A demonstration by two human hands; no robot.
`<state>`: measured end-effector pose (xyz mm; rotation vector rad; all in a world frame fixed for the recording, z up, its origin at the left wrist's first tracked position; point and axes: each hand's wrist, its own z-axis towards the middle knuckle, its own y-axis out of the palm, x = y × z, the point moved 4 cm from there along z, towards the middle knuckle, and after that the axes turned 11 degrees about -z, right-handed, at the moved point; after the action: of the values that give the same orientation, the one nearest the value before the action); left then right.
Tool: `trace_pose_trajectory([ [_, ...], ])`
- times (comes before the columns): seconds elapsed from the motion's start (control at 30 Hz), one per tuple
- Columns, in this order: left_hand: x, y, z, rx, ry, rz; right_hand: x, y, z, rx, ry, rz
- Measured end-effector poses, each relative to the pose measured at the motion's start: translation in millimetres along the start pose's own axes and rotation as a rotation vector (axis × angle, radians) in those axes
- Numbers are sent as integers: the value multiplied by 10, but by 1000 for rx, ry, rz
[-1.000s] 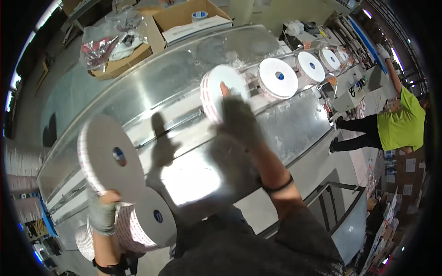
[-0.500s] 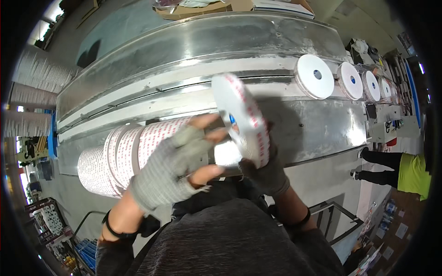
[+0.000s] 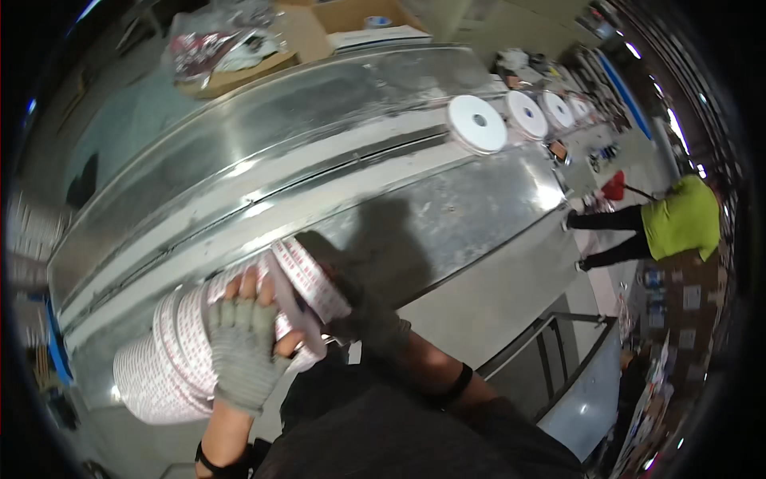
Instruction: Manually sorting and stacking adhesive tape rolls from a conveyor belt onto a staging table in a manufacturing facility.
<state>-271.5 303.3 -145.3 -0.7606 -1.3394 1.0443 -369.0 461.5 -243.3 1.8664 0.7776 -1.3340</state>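
Note:
A row of wide white tape rolls with red print [image 3: 163,355] lies along the near left of the metal bench, their round faces to the side. My left hand [image 3: 246,351], in a grey fingerless glove, is closed over the right end of this row, fingers on top and thumb lower at the end face. Against that end, my right hand [image 3: 371,319], in a dark glove, holds a single tape roll [image 3: 307,275] by its right side. The roll is slightly tilted, and part of my right hand's grip is hidden behind it.
Several white reels [image 3: 479,120] stand along the far right of the bench [image 3: 447,207]. Behind the bench is an open cardboard box [image 3: 315,36] beside clear plastic wrap [image 3: 219,48]. A person in a yellow-green top [image 3: 678,219] stands at right; a metal frame [image 3: 550,319] is near right.
The tape roll has moved left and down from mid-air to the end of the row. My left hand has gone onto the row. The whole view has turned and shifted.

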Motion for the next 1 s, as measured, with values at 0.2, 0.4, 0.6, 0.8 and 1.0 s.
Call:
trace_pose_trajectory([
  [0.2,123,11,-41,10,-129,-24,-601,-1467,97,311,-686,-702],
  [0.4,164,180,254,105,-366,-43,-942,-2879,1238,577,111,-1722],
  [0.6,260,-288,105,25,-442,157,-514,-2725,1104,697,-62,-1585],
  [0.8,351,75,106,-152,-403,242,-272,-86,102,-345,-101,-1018],
  [1.0,169,59,76,-84,-374,163,-43,-141,428,-283,-254,-677],
])
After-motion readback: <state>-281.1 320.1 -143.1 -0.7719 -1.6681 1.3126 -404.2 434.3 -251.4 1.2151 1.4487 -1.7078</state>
